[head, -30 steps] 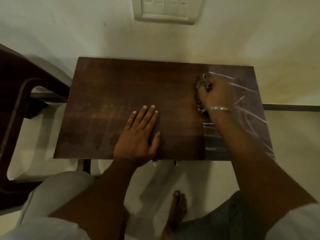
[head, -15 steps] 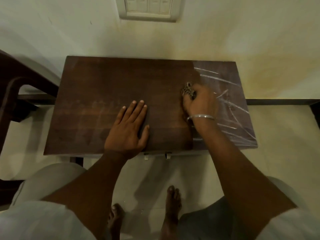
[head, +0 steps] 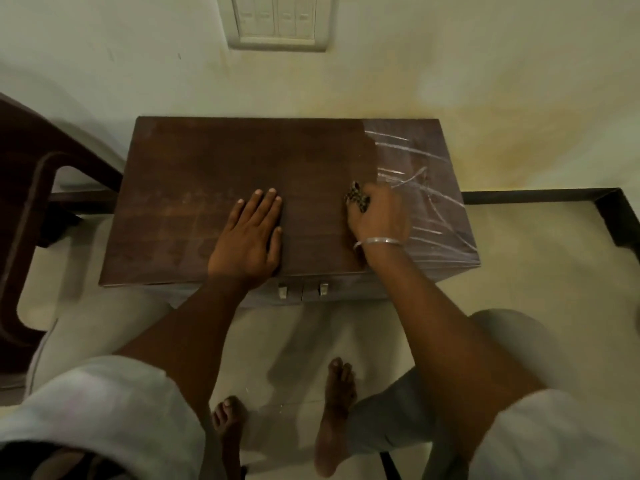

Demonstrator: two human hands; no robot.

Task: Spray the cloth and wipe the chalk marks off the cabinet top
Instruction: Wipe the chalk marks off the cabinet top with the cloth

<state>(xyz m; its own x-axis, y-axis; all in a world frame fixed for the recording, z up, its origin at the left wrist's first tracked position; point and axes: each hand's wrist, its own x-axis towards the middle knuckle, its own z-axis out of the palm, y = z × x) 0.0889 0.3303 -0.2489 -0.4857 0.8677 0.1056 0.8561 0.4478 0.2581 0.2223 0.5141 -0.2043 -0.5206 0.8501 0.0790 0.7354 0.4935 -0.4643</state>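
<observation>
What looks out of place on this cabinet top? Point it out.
White chalk marks streak the right end of the cabinet top, while the rest is dark and wiped. The right hand grips the cloth at that boundary. Nothing looks spilled or damaged.

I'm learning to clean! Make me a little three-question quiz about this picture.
1. True or false: the left hand lies flat on the cabinet top.
2. Which hand grips the cloth? A) left hand B) right hand C) neither
3. Fill in: the chalk marks are on the top's ____ end.

Key: 1 true; 2 B; 3 right.
</observation>
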